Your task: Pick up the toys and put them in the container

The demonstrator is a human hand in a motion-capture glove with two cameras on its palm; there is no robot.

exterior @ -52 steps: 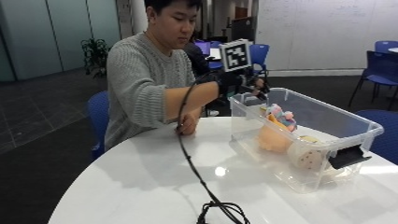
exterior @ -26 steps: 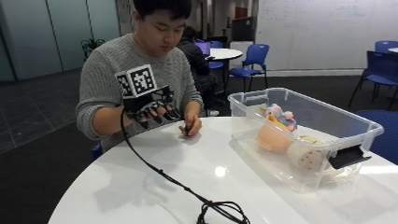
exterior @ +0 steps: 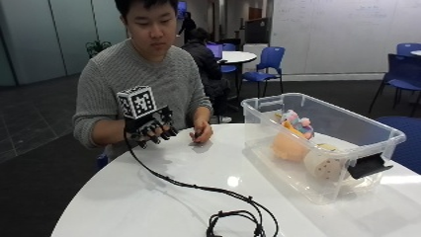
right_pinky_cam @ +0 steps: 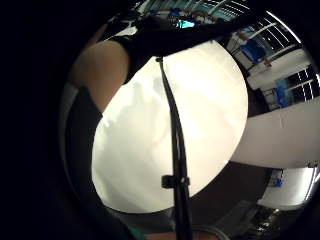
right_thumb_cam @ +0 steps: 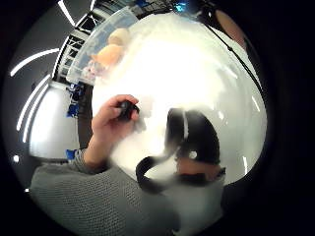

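In the outside view my gloved right hand (exterior: 152,129) hovers just above the white table (exterior: 164,192) near its edge by the person's chest, fingers hanging loosely curled and holding nothing. The clear plastic container (exterior: 368,129) stands on the right side of the table, well away from the hand. Inside it lie an orange plush toy (exterior: 289,146), a pale spotted round toy (exterior: 322,168) and a pink-and-blue toy (exterior: 297,121). The thumb side palm view shows the container (right_thumb_cam: 83,56) with the toys (right_thumb_cam: 109,53) across the table, and a gloved finger (right_thumb_cam: 194,140) close by.
The person's bare left hand (exterior: 200,133) rests on the table and pinches a small dark object (right_thumb_cam: 127,109). A black latch (exterior: 366,165) sits on the container's near end. Blue chairs (exterior: 266,61) and another table stand behind.
My right hand has left the space over the container and swung back across the table to the person's side, empty. The bare hand stays put.
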